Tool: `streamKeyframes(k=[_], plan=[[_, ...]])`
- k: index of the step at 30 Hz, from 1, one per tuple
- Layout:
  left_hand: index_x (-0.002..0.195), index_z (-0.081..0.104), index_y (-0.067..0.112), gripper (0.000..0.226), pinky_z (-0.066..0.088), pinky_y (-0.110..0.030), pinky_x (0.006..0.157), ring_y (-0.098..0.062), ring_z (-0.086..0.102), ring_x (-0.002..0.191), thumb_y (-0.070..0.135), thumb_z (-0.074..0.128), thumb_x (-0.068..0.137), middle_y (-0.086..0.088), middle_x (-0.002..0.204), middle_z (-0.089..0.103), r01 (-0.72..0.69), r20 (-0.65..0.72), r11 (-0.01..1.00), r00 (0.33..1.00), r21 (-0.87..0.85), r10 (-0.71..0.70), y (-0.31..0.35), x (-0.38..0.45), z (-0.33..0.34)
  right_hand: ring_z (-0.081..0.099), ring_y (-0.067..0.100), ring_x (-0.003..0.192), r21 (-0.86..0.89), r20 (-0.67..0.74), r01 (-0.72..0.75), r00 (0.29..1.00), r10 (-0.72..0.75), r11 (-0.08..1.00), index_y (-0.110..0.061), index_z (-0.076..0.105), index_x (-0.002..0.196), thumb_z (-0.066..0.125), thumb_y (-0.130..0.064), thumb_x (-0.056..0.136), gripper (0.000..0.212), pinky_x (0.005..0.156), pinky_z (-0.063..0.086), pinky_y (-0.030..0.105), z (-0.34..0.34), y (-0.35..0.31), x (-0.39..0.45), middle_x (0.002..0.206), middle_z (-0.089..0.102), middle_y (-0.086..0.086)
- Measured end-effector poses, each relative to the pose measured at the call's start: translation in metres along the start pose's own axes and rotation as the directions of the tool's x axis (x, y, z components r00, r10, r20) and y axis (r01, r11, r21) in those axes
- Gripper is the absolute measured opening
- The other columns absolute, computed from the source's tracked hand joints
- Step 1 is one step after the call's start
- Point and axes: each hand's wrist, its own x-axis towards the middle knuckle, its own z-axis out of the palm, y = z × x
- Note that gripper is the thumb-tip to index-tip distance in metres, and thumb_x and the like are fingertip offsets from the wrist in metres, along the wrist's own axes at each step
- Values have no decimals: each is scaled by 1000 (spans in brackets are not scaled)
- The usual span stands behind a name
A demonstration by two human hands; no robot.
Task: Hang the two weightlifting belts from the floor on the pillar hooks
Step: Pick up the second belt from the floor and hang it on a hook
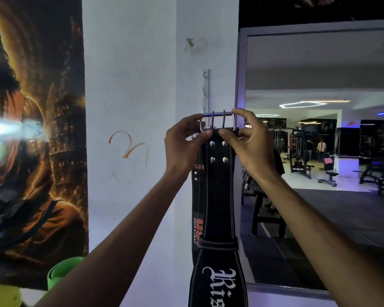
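Grip: left hand [182, 142] and right hand [248, 138] each pinch the top of the front belt [218, 196] just under its steel buckle [217, 121], one per side, likely to keep the frame level.
Buckle: raised against the hook rail [206, 91] on the pillar [142, 85], apparently so the frame can catch a hook; whether it has caught, I cannot tell.
Below the grip: the front belt hangs straight down, flat to the pillar.
Behind it: a second belt [196, 196] with red lettering hangs at the pillar, seemingly already hooked.
Right of the grip: a mirror [319, 129] reflects the gym.
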Motion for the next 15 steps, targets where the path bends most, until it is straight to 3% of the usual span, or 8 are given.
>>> streamKeyframes(k=[4, 10, 15], plan=[[117, 74, 17, 41, 60, -54, 95, -25, 75, 101, 16, 82, 76, -10, 103, 78, -8, 10, 1000, 1000, -8, 8, -45, 50, 1, 70, 12, 72, -18, -49, 18, 999, -19, 1000, -29, 56, 129, 76, -34, 82, 52, 71, 56, 26, 32, 29, 34, 70, 69, -7], [112, 74, 22, 36, 60, -52, 96, -23, 74, 100, 9, 81, 80, -11, 104, 77, -19, 7, 998, 1000, -67, 19, -105, 106, 13, 70, 12, 72, -14, -72, 28, 997, -29, 999, -29, 56, 129, 76, -33, 82, 51, 68, 53, 19, 75, 86, 79, 70, 70, -3], [109, 75, 20, 35, 59, -55, 96, -23, 73, 94, 10, 82, 76, -9, 99, 76, -37, 13, 994, 999, -107, 39, -149, 153, 28, 72, 14, 72, 28, -82, 60, 995, -57, 998, -29, 56, 128, 77, -35, 81, 51, 72, 57, 27, 98, 137, 122, 72, 73, 2]])
